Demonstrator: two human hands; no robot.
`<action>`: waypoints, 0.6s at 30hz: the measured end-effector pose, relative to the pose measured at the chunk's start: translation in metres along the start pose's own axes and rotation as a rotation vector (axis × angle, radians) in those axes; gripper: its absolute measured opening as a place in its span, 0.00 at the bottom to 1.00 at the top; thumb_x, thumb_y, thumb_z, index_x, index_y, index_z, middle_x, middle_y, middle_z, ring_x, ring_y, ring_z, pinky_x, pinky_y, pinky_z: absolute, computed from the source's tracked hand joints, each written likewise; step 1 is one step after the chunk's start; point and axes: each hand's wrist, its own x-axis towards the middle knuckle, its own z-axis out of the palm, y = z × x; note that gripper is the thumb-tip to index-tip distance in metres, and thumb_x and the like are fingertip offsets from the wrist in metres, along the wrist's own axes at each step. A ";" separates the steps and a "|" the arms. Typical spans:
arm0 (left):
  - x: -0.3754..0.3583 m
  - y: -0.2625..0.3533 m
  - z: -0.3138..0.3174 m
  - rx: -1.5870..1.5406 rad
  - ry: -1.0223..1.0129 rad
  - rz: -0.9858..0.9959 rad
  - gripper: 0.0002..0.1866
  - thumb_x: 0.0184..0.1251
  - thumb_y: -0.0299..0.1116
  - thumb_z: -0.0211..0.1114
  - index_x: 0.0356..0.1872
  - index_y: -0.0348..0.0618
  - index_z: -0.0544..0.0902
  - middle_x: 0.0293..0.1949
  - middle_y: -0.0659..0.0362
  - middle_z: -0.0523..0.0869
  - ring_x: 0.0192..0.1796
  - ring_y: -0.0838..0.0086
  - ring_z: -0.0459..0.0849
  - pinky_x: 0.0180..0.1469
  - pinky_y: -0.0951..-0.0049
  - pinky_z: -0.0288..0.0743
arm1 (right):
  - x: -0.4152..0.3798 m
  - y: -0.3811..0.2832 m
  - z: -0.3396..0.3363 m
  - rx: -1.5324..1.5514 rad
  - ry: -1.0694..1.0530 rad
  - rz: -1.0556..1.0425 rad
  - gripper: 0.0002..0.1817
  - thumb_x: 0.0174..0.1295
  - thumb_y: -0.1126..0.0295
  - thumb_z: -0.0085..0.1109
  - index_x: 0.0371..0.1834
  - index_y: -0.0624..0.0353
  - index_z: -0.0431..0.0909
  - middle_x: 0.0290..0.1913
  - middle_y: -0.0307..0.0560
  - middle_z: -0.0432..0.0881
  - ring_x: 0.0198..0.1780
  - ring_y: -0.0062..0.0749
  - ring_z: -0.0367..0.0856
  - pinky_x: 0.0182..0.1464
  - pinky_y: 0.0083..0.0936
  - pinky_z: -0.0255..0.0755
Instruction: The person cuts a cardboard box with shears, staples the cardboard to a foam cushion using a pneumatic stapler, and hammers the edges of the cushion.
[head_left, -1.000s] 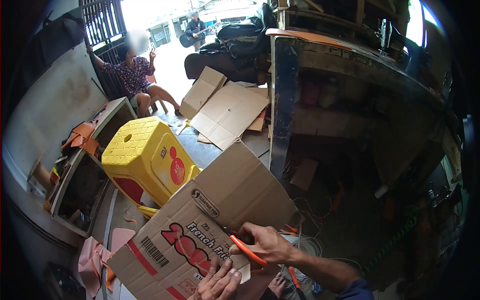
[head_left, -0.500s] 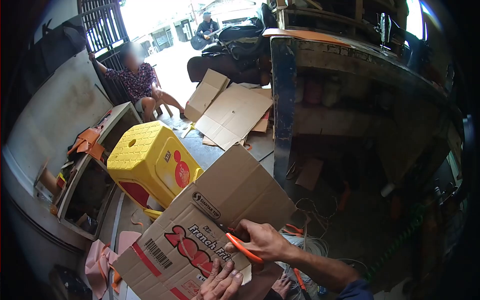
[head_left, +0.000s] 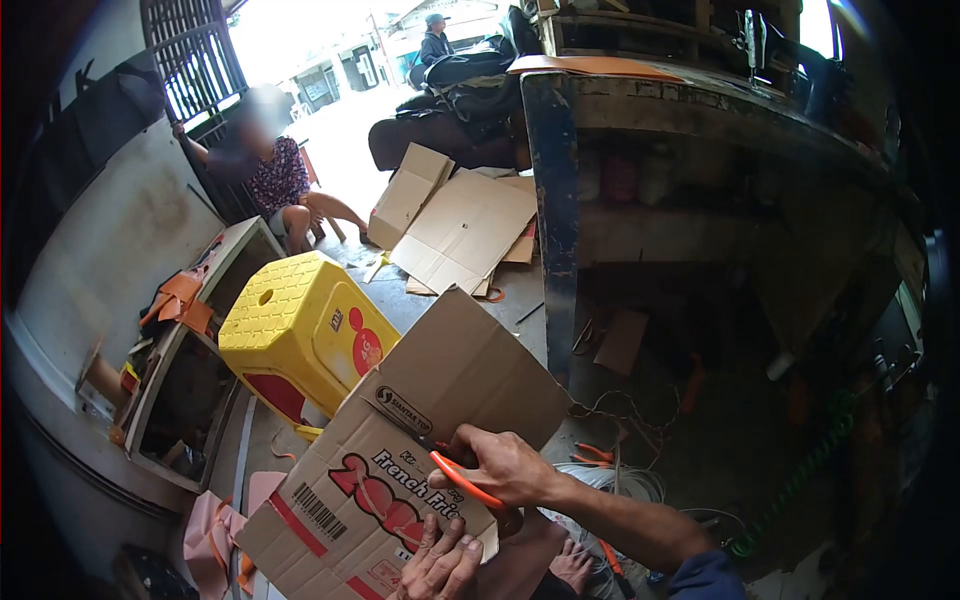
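A printed cardboard box sheet [head_left: 335, 470] lies tilted in front of me, its plain flap [head_left: 480, 370] raised on the far side. My right hand [head_left: 500, 468] is closed on orange-handled scissors [head_left: 465, 482]. Their dark blades are at the cardboard, by the fold under the oval "Siantar Top" mark, and are partly hidden. Near the lower edge, my left hand [head_left: 440, 565] rests flat on the printed face with its fingers spread, beside the red lettering.
A yellow plastic stool [head_left: 300, 330] stands just beyond the cardboard. Flattened cardboard [head_left: 465, 225] lies on the floor farther off. A person [head_left: 280, 180] sits by the gate. Right of me are a workbench [head_left: 552, 200] and coiled wire [head_left: 640, 485].
The scissors and my right hand have moved slightly left and up along the cardboard. My left hand stays on the sheet. The camera view has shifted a little.
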 end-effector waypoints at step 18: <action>0.006 0.007 0.007 0.097 -0.086 0.003 0.15 0.71 0.20 0.56 0.56 0.24 0.80 0.49 0.37 0.85 0.63 0.37 0.81 0.67 0.30 0.69 | 0.023 0.004 0.001 -0.056 0.110 -0.179 0.40 0.63 0.31 0.61 0.44 0.67 0.77 0.35 0.64 0.87 0.40 0.57 0.89 0.44 0.45 0.79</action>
